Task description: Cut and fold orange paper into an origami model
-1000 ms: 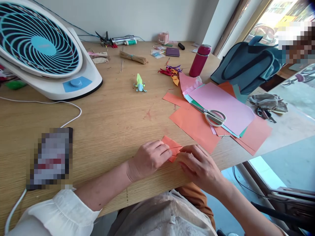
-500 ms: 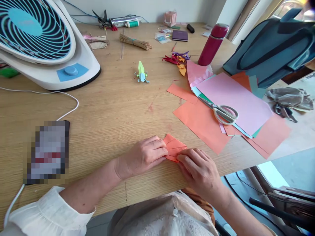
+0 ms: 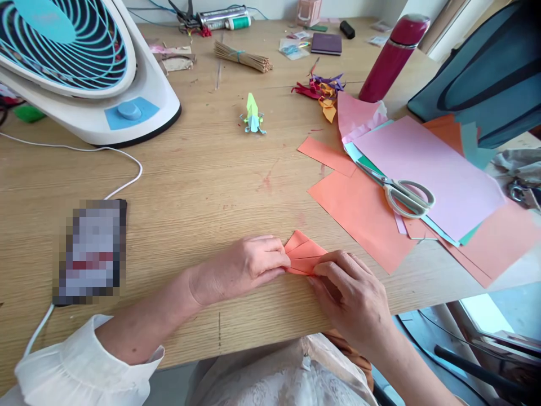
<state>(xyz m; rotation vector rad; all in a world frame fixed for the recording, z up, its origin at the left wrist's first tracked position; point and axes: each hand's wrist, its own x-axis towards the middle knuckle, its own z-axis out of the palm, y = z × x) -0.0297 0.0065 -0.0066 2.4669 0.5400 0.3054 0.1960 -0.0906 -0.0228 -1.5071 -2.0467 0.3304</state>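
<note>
A small folded piece of orange paper (image 3: pixel 303 255) with crease lines is held just above or on the table, near its front edge. My left hand (image 3: pixel 260 260) pinches its left side, fingers closed. At its lower right edge, my right hand (image 3: pixel 349 282) grips the paper between thumb and fingers. Parts of the paper under the fingertips are hidden. Beyond it on the table stands a small folded paper figure (image 3: pixel 252 115) in yellow-green and light blue.
Scissors (image 3: pixel 408 197) lie on a stack of coloured paper (image 3: pixel 443 175) to the right. A red bottle (image 3: pixel 391 62) and a blue bag (image 3: pixel 469 79) stand behind. At left are a fan (image 3: pixel 139 107) and a phone (image 3: pixel 91 251) with a white cable. A stick bundle (image 3: pixel 245 58) lies farther back.
The view has shifted a little, so the scene sits differently in the picture. Both hands keep hold of the orange paper, with the right fingers slightly higher over its right corner.
</note>
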